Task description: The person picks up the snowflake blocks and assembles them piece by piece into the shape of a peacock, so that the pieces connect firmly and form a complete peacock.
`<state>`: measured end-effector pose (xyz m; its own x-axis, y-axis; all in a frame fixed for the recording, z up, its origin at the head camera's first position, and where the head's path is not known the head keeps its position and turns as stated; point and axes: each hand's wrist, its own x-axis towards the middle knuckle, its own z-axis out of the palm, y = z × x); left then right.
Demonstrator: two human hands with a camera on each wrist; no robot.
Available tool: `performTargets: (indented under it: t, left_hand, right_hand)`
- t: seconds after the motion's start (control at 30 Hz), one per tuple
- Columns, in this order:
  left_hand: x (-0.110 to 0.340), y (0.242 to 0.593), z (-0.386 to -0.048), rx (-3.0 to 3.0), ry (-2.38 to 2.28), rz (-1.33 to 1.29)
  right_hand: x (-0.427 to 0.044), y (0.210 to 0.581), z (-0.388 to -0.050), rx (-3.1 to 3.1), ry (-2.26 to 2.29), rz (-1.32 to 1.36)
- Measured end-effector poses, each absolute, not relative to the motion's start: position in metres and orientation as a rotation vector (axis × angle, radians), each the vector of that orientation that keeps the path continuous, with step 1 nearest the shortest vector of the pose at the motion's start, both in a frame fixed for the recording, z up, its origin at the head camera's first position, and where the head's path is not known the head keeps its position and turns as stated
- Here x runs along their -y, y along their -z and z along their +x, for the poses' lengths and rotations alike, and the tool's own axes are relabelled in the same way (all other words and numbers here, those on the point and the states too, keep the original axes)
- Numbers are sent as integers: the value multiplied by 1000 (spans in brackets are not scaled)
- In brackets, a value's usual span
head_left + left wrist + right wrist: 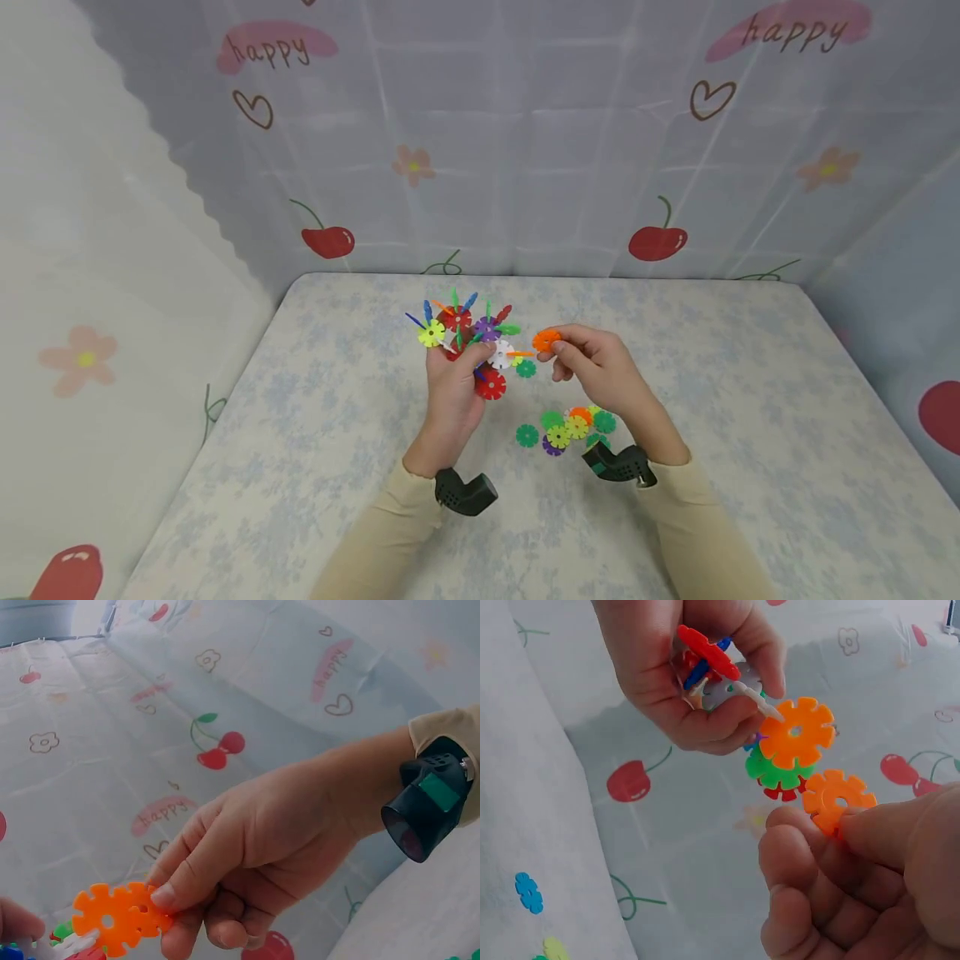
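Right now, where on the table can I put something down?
The table looks bare left of the left arm and right of the right arm, out to its side edges. Crowded: between the arms, where discs lie.

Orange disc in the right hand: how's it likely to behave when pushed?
Probably light: the orange disc looks thin, pinched near its edge by the right hand. Likely fairly stiff, showing no visible bend. Its notched rim might snag.

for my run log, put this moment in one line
left hand: holds disc cluster | right hand: pinches orange disc | loose discs: on table
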<state>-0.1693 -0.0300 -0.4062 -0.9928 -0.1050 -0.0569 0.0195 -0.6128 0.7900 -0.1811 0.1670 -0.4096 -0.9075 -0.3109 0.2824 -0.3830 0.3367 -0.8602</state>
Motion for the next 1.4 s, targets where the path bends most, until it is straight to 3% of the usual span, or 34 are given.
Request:
performTargets:
  t: [0.67,1.4]
  left_hand:
    - [27,410,-166,1575,2725,87]
    - [24,415,-168,1574,2753,161]
  right_hand:
    - [-158,397,-162,2485,-892,918]
    - [-151,401,-161,2528,-827,947]
